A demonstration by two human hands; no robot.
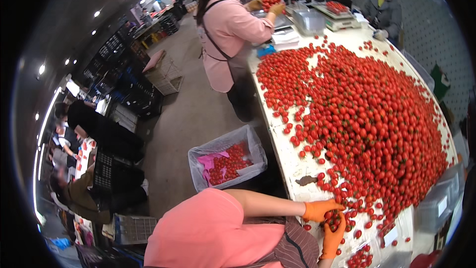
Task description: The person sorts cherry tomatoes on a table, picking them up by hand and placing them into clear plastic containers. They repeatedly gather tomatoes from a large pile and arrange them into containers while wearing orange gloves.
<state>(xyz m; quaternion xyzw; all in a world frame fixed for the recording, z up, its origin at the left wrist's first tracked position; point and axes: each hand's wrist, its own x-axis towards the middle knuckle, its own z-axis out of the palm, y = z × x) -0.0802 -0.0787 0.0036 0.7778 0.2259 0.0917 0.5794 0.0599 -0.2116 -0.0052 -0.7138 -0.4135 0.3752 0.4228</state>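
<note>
Both hands wear orange gloves and meet at the near edge of a white table (277,134). My left hand (322,209) curls around several red cherry tomatoes (332,219). Facing it from the other side, my right hand (333,237) cups the same small cluster. Glove fingers partly hide these tomatoes. Loose cherry tomatoes lie close around both hands, and a large heap of them (375,119) spreads over the table beyond. A smaller group of tomatoes (360,258) sits to the right of my right hand.
On the floor stands a plastic-lined crate (256,165) holding tomatoes and pink material. A co-worker in pink (234,26) holds tomatoes beside the table; another person (385,15) is across it. Clear plastic containers (440,197) line the right edge. A scale (342,22) stands at the far end.
</note>
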